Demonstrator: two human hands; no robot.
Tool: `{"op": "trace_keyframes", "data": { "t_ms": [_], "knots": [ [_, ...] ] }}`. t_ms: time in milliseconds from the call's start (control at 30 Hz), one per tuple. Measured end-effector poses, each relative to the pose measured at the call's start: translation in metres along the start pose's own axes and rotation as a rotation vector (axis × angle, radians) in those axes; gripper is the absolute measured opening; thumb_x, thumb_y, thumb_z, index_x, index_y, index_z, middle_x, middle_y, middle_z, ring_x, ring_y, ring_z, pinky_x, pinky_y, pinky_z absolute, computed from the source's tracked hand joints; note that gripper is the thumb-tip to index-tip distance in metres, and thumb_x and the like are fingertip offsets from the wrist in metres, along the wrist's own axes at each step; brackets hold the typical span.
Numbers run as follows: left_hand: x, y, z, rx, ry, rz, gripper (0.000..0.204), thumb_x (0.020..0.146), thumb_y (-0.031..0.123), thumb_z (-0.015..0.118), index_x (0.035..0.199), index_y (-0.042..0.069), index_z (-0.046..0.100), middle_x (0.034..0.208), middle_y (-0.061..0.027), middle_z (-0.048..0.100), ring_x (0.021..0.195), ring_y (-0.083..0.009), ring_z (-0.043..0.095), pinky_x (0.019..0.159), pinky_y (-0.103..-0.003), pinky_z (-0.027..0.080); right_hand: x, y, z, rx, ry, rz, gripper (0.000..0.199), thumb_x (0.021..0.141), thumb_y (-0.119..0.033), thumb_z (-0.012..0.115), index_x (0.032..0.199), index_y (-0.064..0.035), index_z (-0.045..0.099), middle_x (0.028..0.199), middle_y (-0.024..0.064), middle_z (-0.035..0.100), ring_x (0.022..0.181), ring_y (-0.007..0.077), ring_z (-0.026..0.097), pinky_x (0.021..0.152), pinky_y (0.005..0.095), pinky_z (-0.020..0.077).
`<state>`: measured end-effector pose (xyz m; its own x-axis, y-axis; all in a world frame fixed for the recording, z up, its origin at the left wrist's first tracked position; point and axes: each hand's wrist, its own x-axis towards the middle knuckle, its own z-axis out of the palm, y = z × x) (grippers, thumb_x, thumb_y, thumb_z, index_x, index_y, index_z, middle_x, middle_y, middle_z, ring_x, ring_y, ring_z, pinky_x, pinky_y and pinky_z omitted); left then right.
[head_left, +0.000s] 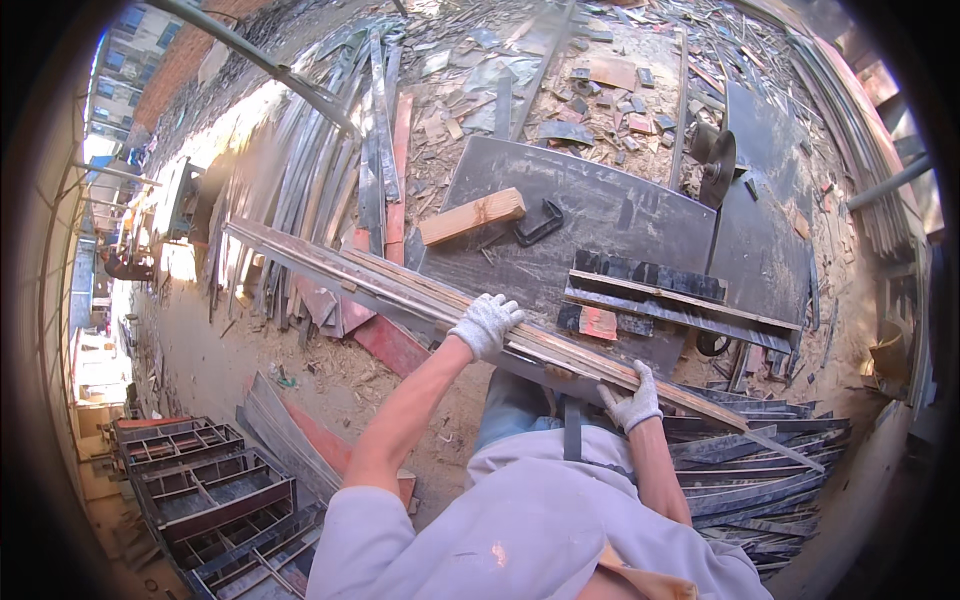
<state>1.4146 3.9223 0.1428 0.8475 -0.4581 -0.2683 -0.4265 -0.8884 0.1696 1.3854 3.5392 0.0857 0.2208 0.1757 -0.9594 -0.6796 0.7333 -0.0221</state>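
A long bundle of thin dark board strips lies slanted across the near edge of a dark saw table. My left hand, in a white knit glove, grips the bundle near its middle. My right hand, gloved too, is closed on the same bundle further toward its right end. The strips reach from the upper left down to the lower right, past the table's edge.
On the table sit a short wooden block, a black handle, a stack of dark strips and a round saw blade. Cut strips pile at right and upper left. Formwork frames stand lower left.
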Motion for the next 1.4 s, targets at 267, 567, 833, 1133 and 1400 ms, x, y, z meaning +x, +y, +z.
{"op": "trace_keyframes", "data": {
  "t_ms": [267,567,833,1133,1400],
  "knots": [
    [-0.003,-0.084,0.029,-0.16,0.017,0.046,0.051,0.07,0.006,0.072,0.121,0.015,0.069,0.11,-0.008,0.068,0.105,-0.0348,0.065,0.084,-0.048,0.055,-0.05,0.01,0.054,-0.521,0.037,-0.239,0.034,0.104,-0.037,0.068,0.11,-0.0038,0.07,0.096,0.0128,0.078,0.077,0.0229,0.075,0.069,0.0358,0.0639],
    [-0.02,-0.178,0.07,-0.207,-0.13,0.075,0.064,0.072,0.011,0.08,0.134,0.013,0.066,0.127,-0.0092,0.068,0.121,-0.0339,0.061,0.101,-0.048,0.05,0.01,-0.057,0.052,-2.163,0.443,-1.266,0.031,0.089,-0.028,0.076,0.116,-0.0138,0.071,0.108,0.0124,0.073,0.106,0.0326,0.069,0.091,0.0469,0.0552],
    [-0.021,-0.141,0.024,-0.371,0.098,0.01,0.085,0.077,0.041,0.093,0.146,0.007,0.057,0.141,-0.0164,0.061,0.129,-0.0383,0.057,0.112,-0.05,0.046,0.075,-0.023,0.091,-2.322,0.107,-1.463,0.033,0.078,-0.019,0.078,0.108,-0.0121,0.069,0.104,0.0101,0.065,0.103,0.0335,0.064,0.088,0.0466,0.0523],
    [0.101,0.059,-0.008,-1.175,0.096,-0.248,0.077,0.088,0.031,0.091,0.152,0.005,0.056,0.127,-0.0144,0.075,0.114,-0.0239,0.072,0.105,-0.039,0.055,-0.055,-0.062,0.094,-1.88,-0.075,-0.931,0.04,0.098,-0.044,0.072,0.103,-0.0042,0.07,0.09,0.0212,0.074,0.087,0.0418,0.071,0.081,0.0511,0.0544],
    [0.126,0.079,0.058,-0.346,0.055,-0.71,0.079,0.09,0.05,0.081,0.147,0.002,0.058,0.142,-0.0241,0.064,0.135,-0.0416,0.058,0.114,-0.05,0.046,-0.111,-0.211,0.157,-0.636,-0.412,-1.122,0.042,0.097,-0.042,0.079,0.117,-0.0051,0.074,0.104,0.0165,0.08,0.079,0.0221,0.077,0.074,0.033,0.0636]
  ]
}}
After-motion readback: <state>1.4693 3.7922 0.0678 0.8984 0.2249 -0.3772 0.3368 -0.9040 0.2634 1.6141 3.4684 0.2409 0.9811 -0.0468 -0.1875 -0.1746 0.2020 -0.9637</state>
